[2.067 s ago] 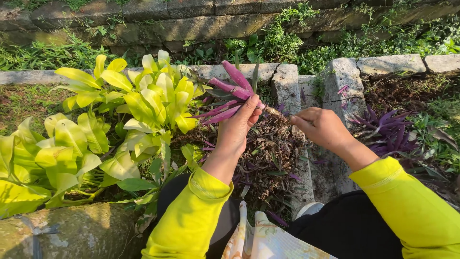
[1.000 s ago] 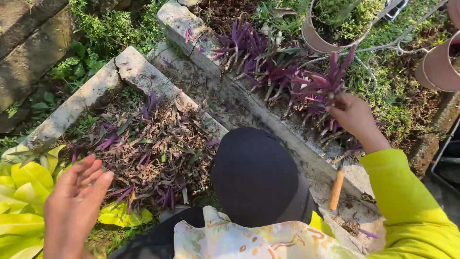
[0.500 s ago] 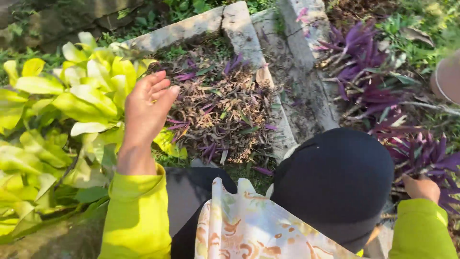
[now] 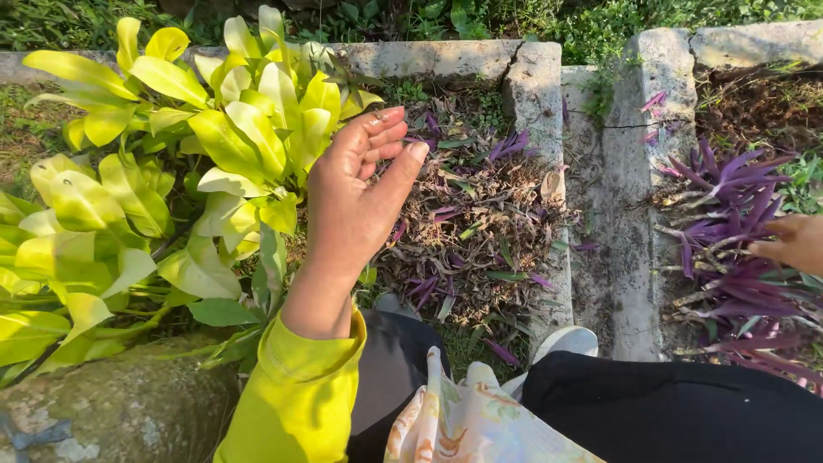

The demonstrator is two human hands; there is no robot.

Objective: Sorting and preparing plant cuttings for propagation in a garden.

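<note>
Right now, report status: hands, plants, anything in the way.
Left hand open, empty, raised over purple cuttings. Right hand at frame edge, touching purple plants, grip unclear. Concrete curb between beds.

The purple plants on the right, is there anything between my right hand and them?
Nothing visible does. The right hand is at the frame's right edge, already over the purple plants in the right-hand bed, though contact isn't clear. The left hand is raised, open and empty, over the dry leaf litter, beside the yellow-green shrub.
</note>
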